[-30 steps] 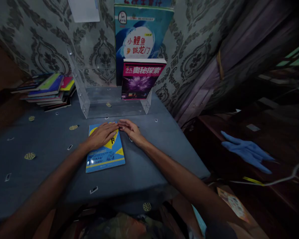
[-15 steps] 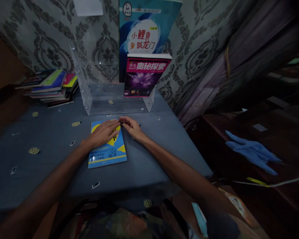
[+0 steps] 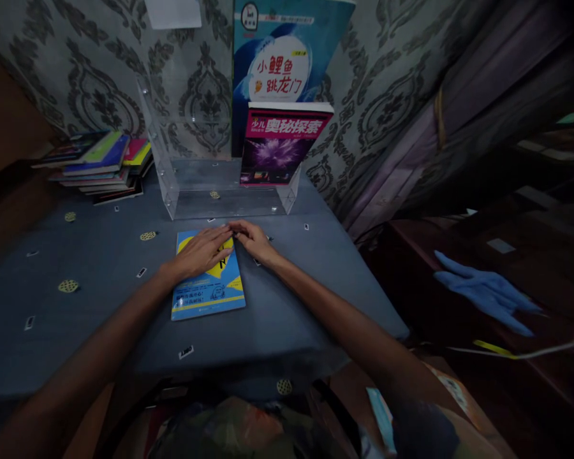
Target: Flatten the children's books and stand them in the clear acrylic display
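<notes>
A blue and yellow book (image 3: pixel 208 296) lies flat on the cloth-covered table (image 3: pixel 287 312). My left hand (image 3: pixel 205 250) rests on its upper part, fingers stretched out and covering some of the cover print. At the book's top right corner is my right hand (image 3: pixel 253 241), its fingers loosely curved with the thumb apart. Its fingertips meet those of my left hand, and nothing shows in its grasp. Behind both hands stands a clear acrylic book stand (image 3: pixel 205 204). On the right of the stand, a pink and purple book (image 3: pixel 280 150) leans in front of a taller teal book (image 3: pixel 310 57).
Several books form an uneven stack (image 3: pixel 100 166) at the table's back left. A patterned wall (image 3: pixel 110 95) rises behind the table, with a curtain (image 3: pixel 387 172) to the right. Blue gloves (image 3: pixel 483 290) lie on a dark red surface at the right, near a pale cable (image 3: pixel 550 352).
The whole view has shifted slightly, putting things a little to the right. Both hands keep their places at the book, and the book has not visibly moved on the table.
</notes>
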### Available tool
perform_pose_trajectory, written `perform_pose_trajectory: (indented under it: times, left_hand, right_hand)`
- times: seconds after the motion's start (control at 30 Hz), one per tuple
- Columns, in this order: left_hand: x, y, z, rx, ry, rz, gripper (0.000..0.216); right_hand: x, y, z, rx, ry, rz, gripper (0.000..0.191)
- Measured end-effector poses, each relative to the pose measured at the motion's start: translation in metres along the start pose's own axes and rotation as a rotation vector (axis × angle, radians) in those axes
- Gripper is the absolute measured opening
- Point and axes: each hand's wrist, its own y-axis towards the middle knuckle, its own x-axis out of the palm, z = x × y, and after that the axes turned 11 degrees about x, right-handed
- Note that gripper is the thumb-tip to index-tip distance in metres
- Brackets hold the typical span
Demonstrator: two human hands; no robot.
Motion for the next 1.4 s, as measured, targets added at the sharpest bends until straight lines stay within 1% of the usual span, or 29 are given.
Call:
perform_pose_trajectory:
  times: [0.23,0.43,0.6,0.83,1.13,1.4]
  left_hand:
    - [0.000,-0.007,0.010,0.006,-0.018,-0.016,0.061]
    - [-0.002,-0.014,0.021,0.019,-0.029,-0.019,0.056]
    - [-0.004,-0.021,0.032,0.050,-0.041,-0.020,0.055]
    - [0.000,-0.034,0.046,0.078,-0.024,-0.016,0.056]
    - [0.000,-0.049,0.066,0.126,-0.019,-0.009,0.058]
    - [-0.003,-0.063,0.089,0.148,0.003,-0.026,0.057]
  right_hand:
    - [0.001,-0.018,-0.009,0.041,0.049,-0.014,0.036]
    - [0.005,-0.040,-0.017,0.054,0.053,-0.031,0.037]
    - [0.008,-0.058,-0.023,0.054,0.054,-0.021,0.036]
    - [0.011,-0.082,-0.029,0.060,0.036,-0.019,0.036]
    - [0.017,-0.112,-0.032,0.087,0.071,-0.005,0.034]
    - [0.022,-0.142,-0.044,0.072,-0.057,0.033,0.034]
